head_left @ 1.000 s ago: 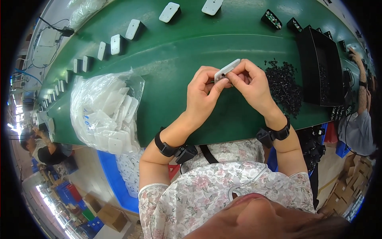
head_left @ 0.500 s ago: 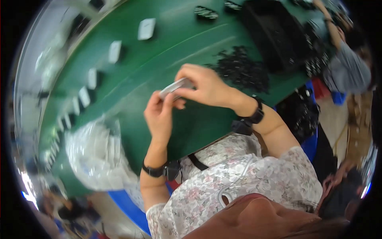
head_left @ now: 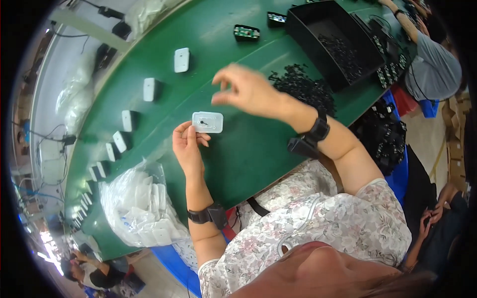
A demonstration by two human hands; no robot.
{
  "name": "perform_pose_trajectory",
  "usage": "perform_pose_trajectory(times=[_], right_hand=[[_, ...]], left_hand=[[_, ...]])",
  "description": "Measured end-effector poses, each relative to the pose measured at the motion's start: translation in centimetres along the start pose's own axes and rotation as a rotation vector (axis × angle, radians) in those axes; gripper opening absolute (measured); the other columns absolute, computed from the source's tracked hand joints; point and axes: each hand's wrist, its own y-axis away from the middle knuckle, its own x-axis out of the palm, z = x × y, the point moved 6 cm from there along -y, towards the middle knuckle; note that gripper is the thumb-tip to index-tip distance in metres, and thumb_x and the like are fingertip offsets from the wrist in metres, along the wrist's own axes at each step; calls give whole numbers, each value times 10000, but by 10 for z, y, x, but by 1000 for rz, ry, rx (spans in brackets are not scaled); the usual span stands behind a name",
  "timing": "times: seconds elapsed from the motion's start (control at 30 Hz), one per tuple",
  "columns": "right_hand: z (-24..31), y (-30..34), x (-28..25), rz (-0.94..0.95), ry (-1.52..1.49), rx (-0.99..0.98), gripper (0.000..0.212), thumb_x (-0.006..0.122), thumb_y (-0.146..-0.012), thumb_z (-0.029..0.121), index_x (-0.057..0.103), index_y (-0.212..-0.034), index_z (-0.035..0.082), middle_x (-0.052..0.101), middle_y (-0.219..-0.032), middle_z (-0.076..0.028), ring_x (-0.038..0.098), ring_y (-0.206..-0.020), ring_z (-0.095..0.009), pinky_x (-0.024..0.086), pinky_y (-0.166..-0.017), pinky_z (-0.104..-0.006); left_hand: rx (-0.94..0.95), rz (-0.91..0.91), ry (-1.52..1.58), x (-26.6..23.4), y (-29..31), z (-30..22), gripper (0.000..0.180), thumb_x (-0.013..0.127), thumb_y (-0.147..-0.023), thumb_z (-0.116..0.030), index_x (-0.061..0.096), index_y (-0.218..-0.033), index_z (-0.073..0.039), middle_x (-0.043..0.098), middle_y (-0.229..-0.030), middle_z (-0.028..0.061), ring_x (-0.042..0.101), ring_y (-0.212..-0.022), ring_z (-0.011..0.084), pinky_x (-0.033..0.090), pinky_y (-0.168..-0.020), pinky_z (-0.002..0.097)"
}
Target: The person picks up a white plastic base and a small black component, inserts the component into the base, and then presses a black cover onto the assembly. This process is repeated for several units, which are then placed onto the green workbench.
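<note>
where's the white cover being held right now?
Head view, just left of centre: the white cover is in the left hand, just below the right hand in the picture.

Cover (head_left: 213,122) above table (head_left: 243,166) middle, between bag (head_left: 141,208) at near-left edge and pile (head_left: 304,89); box (head_left: 314,57) right of pile; cases (head_left: 182,60) line far-left edge.

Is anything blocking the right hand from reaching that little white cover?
Nothing visible does: only green tabletop shows between the right hand and the white cover, which the left hand grips at one end.
</note>
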Motion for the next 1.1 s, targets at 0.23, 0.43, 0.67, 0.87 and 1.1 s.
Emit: perform_pose_trajectory(times=[0.23,0.43,0.67,0.87,1.1], right_hand=[[-95,-105,-21,60,979,202,527,740,-737,353,567,-1157,85,562,-1102,-133,536,-1032,-306,473,-804,-430],[-97,-102,-9,-56,142,322,509,749,-726,321,581,-1119,44,564,-1045,-172,562,-962,-311,483,-797,-381],[-31,-24,10,11,410,-55,362,660,-773,241,616,-1102,99,575,-973,-85,589,-929,-281,496,-783,-365],[-24,-10,13,74,285,-217,313,626,-805,88,603,-1117,65,586,-1032,-107,587,-941,-299,492,-804,-368],[22,18,41,277,117,-291,368,628,-817,57,585,-1182,64,584,-1080,-108,580,-974,-305,483,-846,-361]], left_hand=[[277,-153,-693,-22,-8,0,89,513,-936,-53,584,-982,-25,531,-845,36,470,-517,48,383,-481,203],[317,-150,-1315,17,13,-16,620,701,-768,-454,471,-1149,-22,525,-1014,136,569,-857,326,489,-676,439],[442,-39,-1334,29,21,-16,628,733,-737,-172,430,-1255,11,536,-1086,150,506,-1006,335,423,-844,432],[683,227,-1163,35,19,-18,546,652,-752,11,460,-1263,-1,562,-1118,151,515,-1065,328,431,-868,413],[649,123,-812,-4,27,-21,579,543,-756,128,473,-1305,-42,517,-1305,143,500,-1194,315,435,-976,376]])
